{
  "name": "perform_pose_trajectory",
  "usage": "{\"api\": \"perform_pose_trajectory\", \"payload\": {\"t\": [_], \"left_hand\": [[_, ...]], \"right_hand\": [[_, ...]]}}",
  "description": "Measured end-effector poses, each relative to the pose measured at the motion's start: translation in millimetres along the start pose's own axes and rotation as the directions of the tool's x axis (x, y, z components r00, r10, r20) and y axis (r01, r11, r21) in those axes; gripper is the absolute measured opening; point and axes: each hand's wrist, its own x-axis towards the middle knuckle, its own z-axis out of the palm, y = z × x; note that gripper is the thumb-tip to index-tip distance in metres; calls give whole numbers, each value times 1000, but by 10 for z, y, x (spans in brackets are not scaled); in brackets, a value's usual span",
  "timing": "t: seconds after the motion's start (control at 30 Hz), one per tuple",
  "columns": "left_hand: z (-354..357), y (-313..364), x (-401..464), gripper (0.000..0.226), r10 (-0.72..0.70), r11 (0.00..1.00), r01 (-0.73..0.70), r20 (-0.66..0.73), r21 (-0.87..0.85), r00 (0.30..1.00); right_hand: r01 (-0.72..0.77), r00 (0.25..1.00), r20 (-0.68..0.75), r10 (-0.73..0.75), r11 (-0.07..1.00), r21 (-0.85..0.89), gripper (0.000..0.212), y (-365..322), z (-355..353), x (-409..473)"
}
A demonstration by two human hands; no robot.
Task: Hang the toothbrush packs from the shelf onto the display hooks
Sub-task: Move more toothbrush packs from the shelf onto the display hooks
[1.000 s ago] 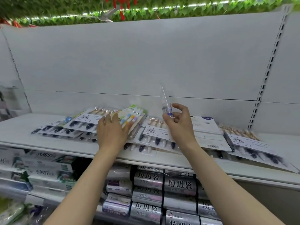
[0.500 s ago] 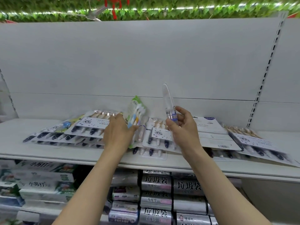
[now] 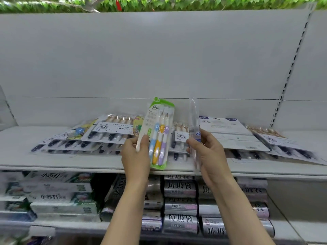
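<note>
The left hand [image 3: 136,156] grips a green pack [image 3: 157,133] by its lower left edge, thumb on the front, holding it upright in front of the shelf [image 3: 88,160]. The pack is a flat, glossy card with a clear blister holding three brushes with blue, orange and purple handles; its long axis runs nearly vertical, the hang tab at the top tilted slightly right. The right hand [image 3: 208,152] pinches a clear pack [image 3: 193,131] seen edge-on, a thin transparent plastic sliver standing upright, its rounded top pointing up. The two packs stand side by side, apart. Behind them, flat packs [image 3: 109,137] of dark-handled brushes lie overlapping on the smooth white shelf, with a white card pack [image 3: 230,135] to the right. Below sit shiny rolls [image 3: 179,191] and boxes [image 3: 58,188].
</note>
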Motion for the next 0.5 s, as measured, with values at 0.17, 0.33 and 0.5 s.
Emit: {"api": "perform_pose_trajectory", "payload": {"t": [0.17, 0.33, 0.5], "left_hand": [[-25, -58, -275, 35, -183, 959, 191, 59, -209, 981], [-202, 84, -460, 54, -241, 914, 261, 102, -311, 965], [-488, 135, -655, 41, -222, 911, 223, 41, -348, 974]], "right_hand": [[-63, 993, 104, 62, 998, 0, 39, 91, 59, -80], [-117, 976, 188, 107, 992, 39, 26, 40, 117, -170], [-173, 961, 228, 154, 983, 64, 29, 65, 170, -282]]}}
